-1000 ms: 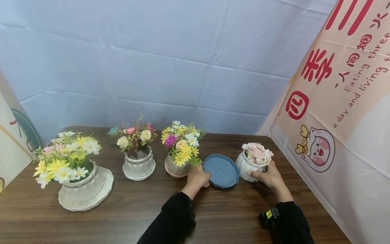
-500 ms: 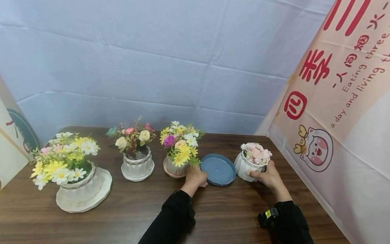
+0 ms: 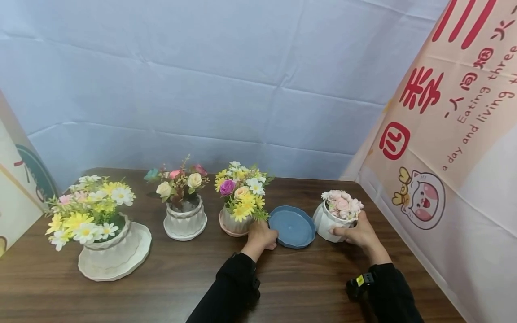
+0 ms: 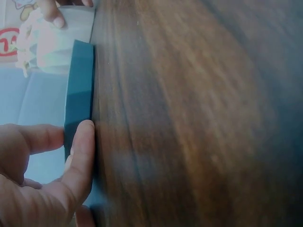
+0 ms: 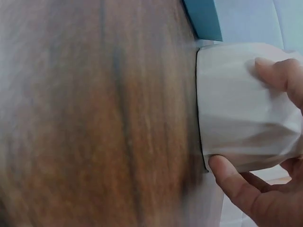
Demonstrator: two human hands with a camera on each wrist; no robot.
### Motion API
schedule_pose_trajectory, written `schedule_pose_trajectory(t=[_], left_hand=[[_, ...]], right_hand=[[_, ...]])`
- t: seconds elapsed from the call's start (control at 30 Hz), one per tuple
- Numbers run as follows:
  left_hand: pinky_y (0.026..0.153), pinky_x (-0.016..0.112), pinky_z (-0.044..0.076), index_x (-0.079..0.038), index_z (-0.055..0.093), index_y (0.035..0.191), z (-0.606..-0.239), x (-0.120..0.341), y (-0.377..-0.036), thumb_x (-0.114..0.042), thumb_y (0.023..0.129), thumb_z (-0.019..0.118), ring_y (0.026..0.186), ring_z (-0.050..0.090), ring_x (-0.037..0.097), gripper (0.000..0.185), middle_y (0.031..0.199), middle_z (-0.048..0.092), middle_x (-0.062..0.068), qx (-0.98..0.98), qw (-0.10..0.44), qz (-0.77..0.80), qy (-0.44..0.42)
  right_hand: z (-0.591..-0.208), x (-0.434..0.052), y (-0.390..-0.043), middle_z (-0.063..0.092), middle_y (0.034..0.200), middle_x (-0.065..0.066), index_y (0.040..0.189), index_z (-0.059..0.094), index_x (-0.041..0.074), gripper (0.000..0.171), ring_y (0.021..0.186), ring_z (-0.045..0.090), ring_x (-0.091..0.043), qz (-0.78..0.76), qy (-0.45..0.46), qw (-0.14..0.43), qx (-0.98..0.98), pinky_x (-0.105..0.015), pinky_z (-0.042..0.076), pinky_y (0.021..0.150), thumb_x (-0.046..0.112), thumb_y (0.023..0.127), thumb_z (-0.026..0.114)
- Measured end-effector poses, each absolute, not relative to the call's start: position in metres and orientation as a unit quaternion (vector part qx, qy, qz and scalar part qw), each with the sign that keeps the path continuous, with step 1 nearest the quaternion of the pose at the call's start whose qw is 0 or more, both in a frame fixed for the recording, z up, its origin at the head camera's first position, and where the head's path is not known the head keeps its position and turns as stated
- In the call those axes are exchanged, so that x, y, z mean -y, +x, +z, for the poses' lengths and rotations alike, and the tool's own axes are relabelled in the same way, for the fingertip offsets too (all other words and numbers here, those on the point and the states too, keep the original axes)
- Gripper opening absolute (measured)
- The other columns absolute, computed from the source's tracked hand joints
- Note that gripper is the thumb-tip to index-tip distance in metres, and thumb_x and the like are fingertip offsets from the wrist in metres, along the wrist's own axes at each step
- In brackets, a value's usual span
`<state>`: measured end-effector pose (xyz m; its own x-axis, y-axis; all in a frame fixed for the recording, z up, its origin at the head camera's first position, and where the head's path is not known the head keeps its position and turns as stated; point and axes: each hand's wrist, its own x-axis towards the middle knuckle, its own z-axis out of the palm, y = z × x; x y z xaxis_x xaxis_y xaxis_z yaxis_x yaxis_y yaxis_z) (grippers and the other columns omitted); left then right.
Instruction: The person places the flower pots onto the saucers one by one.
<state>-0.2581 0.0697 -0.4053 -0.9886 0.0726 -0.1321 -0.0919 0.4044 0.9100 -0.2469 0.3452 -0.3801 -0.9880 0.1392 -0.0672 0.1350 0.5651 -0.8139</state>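
Between my two hands lies a round blue saucer with nothing on it. My left hand pinches its left rim; in the left wrist view thumb and finger meet the blue side wall. My right hand grips a white flowerpot holding pale pink and white flowers. In the right wrist view, fingers and thumb spread around the white pot wall, whose base is at the tabletop. The pot stands close beside the saucer's right edge.
Left of my left hand is a pot of yellow, white and purple flowers on a pink saucer. Further left, a rose pot and a larger daisy pot stand on white saucers. A printed cloth hangs along the table's right edge.
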Motion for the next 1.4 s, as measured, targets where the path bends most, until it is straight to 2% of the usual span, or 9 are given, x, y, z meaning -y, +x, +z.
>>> schedule_pose_trajectory(t=[0.1, 0.2, 0.33, 0.6, 0.73, 0.9, 1.03, 1.23, 1.4], left_hand=[[0.04, 0.025, 0.049, 0.008, 0.057, 0.09, -0.405, -0.07, -0.26, 0.002, 0.08, 0.058, 0.039, 0.057, 0.014, 0.012, 0.046, 0.056, 0.006, -0.834, 0.078, 0.546, -0.012], [0.041, 0.025, 0.049, 0.009, 0.056, 0.097, -0.405, -0.069, -0.26, 0.002, 0.08, 0.057, 0.04, 0.057, 0.014, 0.018, 0.048, 0.056, 0.007, -0.834, 0.083, 0.545, -0.017], [0.042, 0.025, 0.05, 0.01, 0.056, 0.1, -0.405, -0.068, -0.26, 0.002, 0.081, 0.057, 0.042, 0.058, 0.016, 0.02, 0.051, 0.057, 0.008, -0.834, 0.087, 0.545, -0.02], [0.043, 0.025, 0.049, 0.004, 0.059, 0.079, -0.408, -0.069, -0.256, 0.002, 0.08, 0.056, 0.043, 0.058, 0.016, 0.004, 0.049, 0.056, 0.006, -0.848, 0.078, 0.525, 0.001], [0.043, 0.025, 0.049, 0.002, 0.057, 0.076, -0.408, -0.07, -0.256, 0.002, 0.08, 0.056, 0.043, 0.059, 0.016, 0.004, 0.047, 0.055, 0.004, -0.849, 0.074, 0.523, 0.002], [0.043, 0.025, 0.049, 0.006, 0.059, 0.083, -0.407, -0.069, -0.255, 0.002, 0.08, 0.056, 0.045, 0.06, 0.018, 0.006, 0.048, 0.056, 0.005, -0.846, 0.077, 0.527, -0.001], [0.044, 0.025, 0.049, 0.009, 0.059, 0.094, -0.405, -0.068, -0.255, 0.001, 0.08, 0.056, 0.046, 0.061, 0.018, 0.015, 0.052, 0.056, 0.007, -0.843, 0.081, 0.532, -0.004], [0.044, 0.025, 0.049, 0.008, 0.059, 0.087, -0.405, -0.068, -0.255, 0.002, 0.08, 0.056, 0.044, 0.059, 0.016, 0.01, 0.052, 0.056, 0.007, -0.841, 0.079, 0.535, -0.002], [0.043, 0.025, 0.049, 0.008, 0.058, 0.089, -0.405, -0.068, -0.255, 0.002, 0.08, 0.056, 0.042, 0.058, 0.015, 0.01, 0.053, 0.056, 0.008, -0.837, 0.08, 0.541, -0.006]], right_hand=[[-0.381, -0.346, -0.249, 0.025, 0.131, -0.036, 0.14, -0.001, -0.007, 0.109, 0.108, 0.041, -0.042, 0.455, -0.072, 0.013, 0.887, -0.04, 0.051, 0.062, 0.016, 0.07, 0.081], [-0.382, -0.345, -0.251, 0.024, 0.132, -0.037, 0.14, -0.003, -0.01, 0.114, 0.113, 0.037, -0.043, 0.439, -0.068, 0.028, 0.895, -0.047, 0.046, 0.079, 0.016, 0.069, 0.081], [-0.383, -0.344, -0.252, 0.02, 0.135, -0.039, 0.139, -0.007, -0.012, 0.118, 0.123, 0.028, -0.045, 0.425, -0.061, 0.041, 0.902, -0.052, 0.027, 0.099, 0.015, 0.067, 0.082], [-0.384, -0.343, -0.247, 0.022, 0.136, -0.038, 0.141, -0.004, -0.012, 0.119, 0.123, 0.029, -0.045, 0.399, -0.088, 0.052, 0.911, -0.053, 0.028, 0.098, 0.023, 0.067, 0.083], [-0.383, -0.343, -0.243, 0.028, 0.134, -0.035, 0.141, 0.006, -0.01, 0.114, 0.12, 0.033, -0.044, 0.399, -0.08, 0.075, 0.91, -0.053, 0.031, 0.095, 0.024, 0.066, 0.084], [-0.379, -0.342, -0.242, 0.033, 0.131, -0.031, 0.14, 0.014, -0.008, 0.108, 0.116, 0.037, -0.04, 0.412, -0.073, 0.11, 0.902, -0.05, 0.034, 0.092, 0.024, 0.065, 0.085], [-0.372, -0.34, -0.242, 0.029, 0.135, -0.031, 0.142, 0.009, -0.006, 0.113, 0.12, 0.032, -0.04, 0.424, -0.089, 0.132, 0.892, -0.051, 0.031, 0.095, 0.025, 0.065, 0.085], [-0.368, -0.339, -0.242, 0.027, 0.137, -0.032, 0.143, 0.006, -0.005, 0.116, 0.123, 0.03, -0.041, 0.419, -0.109, 0.131, 0.892, -0.051, 0.029, 0.097, 0.027, 0.065, 0.085], [-0.37, -0.337, -0.241, 0.028, 0.136, -0.032, 0.143, 0.008, -0.006, 0.114, 0.121, 0.031, -0.042, 0.412, -0.115, 0.13, 0.894, -0.052, 0.031, 0.096, 0.029, 0.065, 0.085]])
